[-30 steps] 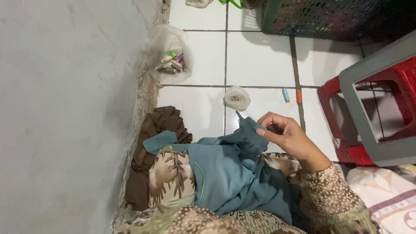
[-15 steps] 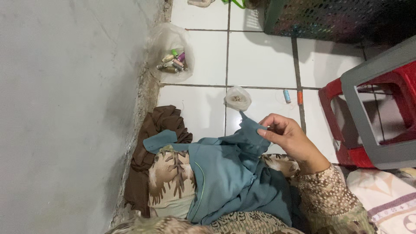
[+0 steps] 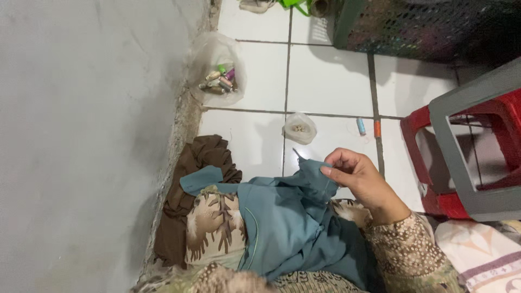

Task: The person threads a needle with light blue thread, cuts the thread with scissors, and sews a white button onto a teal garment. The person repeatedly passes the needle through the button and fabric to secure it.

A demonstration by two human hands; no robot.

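Note:
My right hand point(image 3: 361, 182) reaches in from the lower right, in a brown dotted sleeve. Its thumb and fingers pinch a raised corner of a teal cloth point(image 3: 287, 222). The rest of that cloth lies bunched over my lap, which is covered by a beige leaf-patterned garment point(image 3: 211, 228). A thin light green line runs along one teal edge. A brown cloth point(image 3: 190, 179) lies crumpled against the wall to the left. My left hand is not visible.
A clear bag of thread spools point(image 3: 220, 78) sits by the grey wall point(image 3: 81, 135). A small bag of tiny pale pieces point(image 3: 299, 128), a blue spool point(image 3: 361, 126) and an orange spool point(image 3: 376, 128) lie on white tiles. Stacked grey and red stools point(image 3: 467, 157) stand right, a green basket point(image 3: 412, 24) beyond.
My right hand has lowered slightly with the pinched teal corner. The view has drifted, so the floor items sit a little lower in frame.

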